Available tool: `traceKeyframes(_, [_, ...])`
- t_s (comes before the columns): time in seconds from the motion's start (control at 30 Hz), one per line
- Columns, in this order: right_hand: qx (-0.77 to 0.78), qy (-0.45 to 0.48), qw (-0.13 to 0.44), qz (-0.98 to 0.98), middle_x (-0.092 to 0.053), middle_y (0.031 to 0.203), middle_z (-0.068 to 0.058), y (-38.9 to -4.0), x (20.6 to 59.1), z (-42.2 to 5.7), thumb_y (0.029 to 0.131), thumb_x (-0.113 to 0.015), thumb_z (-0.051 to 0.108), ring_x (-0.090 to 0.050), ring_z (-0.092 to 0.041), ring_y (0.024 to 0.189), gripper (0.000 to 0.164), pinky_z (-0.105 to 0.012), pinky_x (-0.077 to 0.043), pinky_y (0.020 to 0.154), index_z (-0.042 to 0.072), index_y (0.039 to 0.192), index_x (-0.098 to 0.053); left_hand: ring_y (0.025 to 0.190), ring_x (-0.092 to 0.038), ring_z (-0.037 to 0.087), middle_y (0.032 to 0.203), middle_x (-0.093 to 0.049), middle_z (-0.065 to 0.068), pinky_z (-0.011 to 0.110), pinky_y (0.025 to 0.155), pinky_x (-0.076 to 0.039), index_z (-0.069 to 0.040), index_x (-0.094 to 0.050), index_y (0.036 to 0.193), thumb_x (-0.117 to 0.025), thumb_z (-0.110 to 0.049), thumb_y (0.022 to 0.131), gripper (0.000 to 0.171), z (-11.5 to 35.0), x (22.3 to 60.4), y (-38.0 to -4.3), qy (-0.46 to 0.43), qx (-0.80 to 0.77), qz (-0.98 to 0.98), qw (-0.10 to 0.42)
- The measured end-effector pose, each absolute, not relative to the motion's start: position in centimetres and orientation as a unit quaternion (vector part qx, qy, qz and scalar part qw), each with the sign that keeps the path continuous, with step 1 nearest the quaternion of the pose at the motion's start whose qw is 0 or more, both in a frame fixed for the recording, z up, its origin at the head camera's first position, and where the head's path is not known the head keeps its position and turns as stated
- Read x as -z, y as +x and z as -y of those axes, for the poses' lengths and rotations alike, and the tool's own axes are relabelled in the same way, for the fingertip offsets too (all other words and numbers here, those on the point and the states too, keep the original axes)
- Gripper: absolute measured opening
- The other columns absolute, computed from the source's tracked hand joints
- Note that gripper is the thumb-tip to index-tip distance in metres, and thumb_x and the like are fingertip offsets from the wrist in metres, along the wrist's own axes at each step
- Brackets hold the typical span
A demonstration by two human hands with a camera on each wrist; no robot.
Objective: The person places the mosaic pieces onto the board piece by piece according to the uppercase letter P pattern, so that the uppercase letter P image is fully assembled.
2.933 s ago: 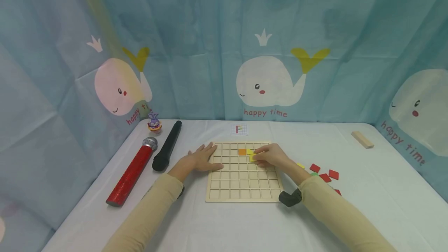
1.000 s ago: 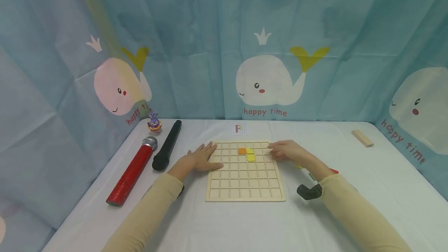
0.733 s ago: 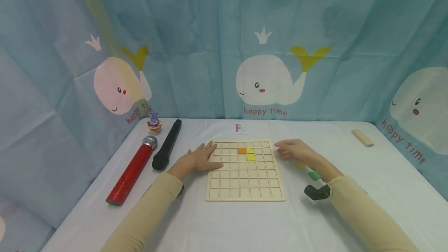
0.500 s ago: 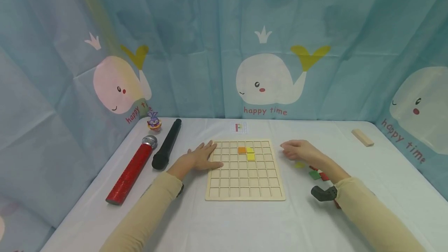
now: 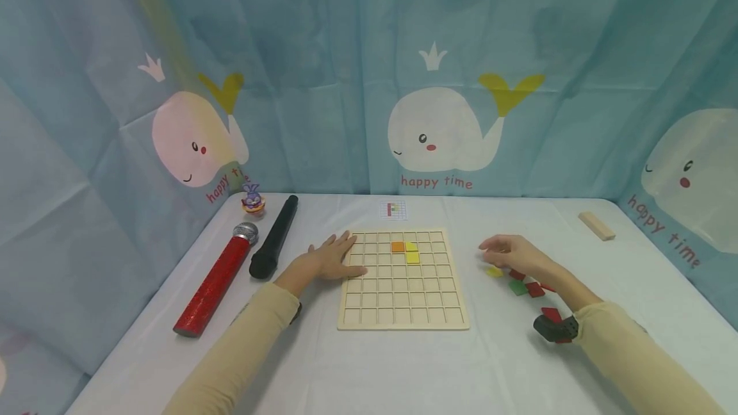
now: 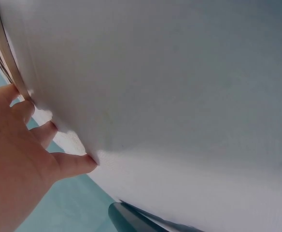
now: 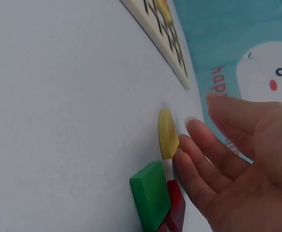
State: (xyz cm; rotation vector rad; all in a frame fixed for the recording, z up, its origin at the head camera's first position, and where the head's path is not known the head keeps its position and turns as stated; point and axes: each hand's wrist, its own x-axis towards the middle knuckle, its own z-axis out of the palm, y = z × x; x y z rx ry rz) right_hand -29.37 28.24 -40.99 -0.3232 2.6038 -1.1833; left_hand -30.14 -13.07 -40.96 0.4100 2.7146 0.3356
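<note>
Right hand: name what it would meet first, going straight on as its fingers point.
Likely the wooden grid board, at its right edge; depth is unclear: the right hand may pass above.

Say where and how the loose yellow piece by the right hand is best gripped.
Probably pinch the yellow piece by opposite thin edges, fingers coming from above and the far side, where the right hand is. It lies flat on the white cloth, so its rim offers the hold; the green tile sits nearer the person.
</note>
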Motion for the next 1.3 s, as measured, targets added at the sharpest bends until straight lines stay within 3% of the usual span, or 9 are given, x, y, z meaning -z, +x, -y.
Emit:
traceKeyframes(0.3, [0.375, -0.158, 0.111, -0.907, -0.064, 0.104, -0.008, -28.5, 41.1, -28.7, 0.084, -0.072, 0.011, -0.058, -0.024, 0.096, 0.036, -0.035, -0.051, 0.079, 0.001, 0.117, -0.062, 0.143, -0.006, 0.033, 0.159, -0.006, 0.008, 0.067, 0.105, -0.007, -0.015, -0.014, 0.155, -0.051, -0.066, 0.087, 0.092, 13.0, 41.0, -30.2, 0.141, -0.117, -0.965, 0.187])
traceKeyframes(0.57, [0.371, -0.175, 0.111, -0.905, -0.063, 0.100, -0.007, -27.9, 41.0, -28.8, 0.081, -0.074, 0.004, -0.057, -0.023, 0.091, 0.035, -0.034, -0.050, 0.076, 0.000, 0.114, -0.062, 0.143, -0.005, 0.034, 0.159, -0.006, 0.008, 0.067, 0.106, -0.006, -0.015, -0.015, 0.154, -0.051, -0.065, 0.087, 0.091, 13.0, 41.0, -30.1, 0.140, -0.119, -0.965, 0.187])
traceKeyframes(1.3, [0.346, -0.166, 0.062, -0.921, -0.062, 0.094, -0.007, -28.2, 41.5, -29.6, 0.081, -0.074, 0.007, -0.058, -0.025, 0.087, 0.030, -0.032, -0.050, 0.069, 0.004, 0.110, -0.066, 0.143, -0.004, 0.033, 0.159, -0.006, 0.007, 0.066, 0.106, -0.006, -0.015, -0.014, 0.155, -0.051, -0.064, 0.088, 0.091, 13.0, 40.9, -30.1, 0.142, -0.121, -0.964, 0.188])
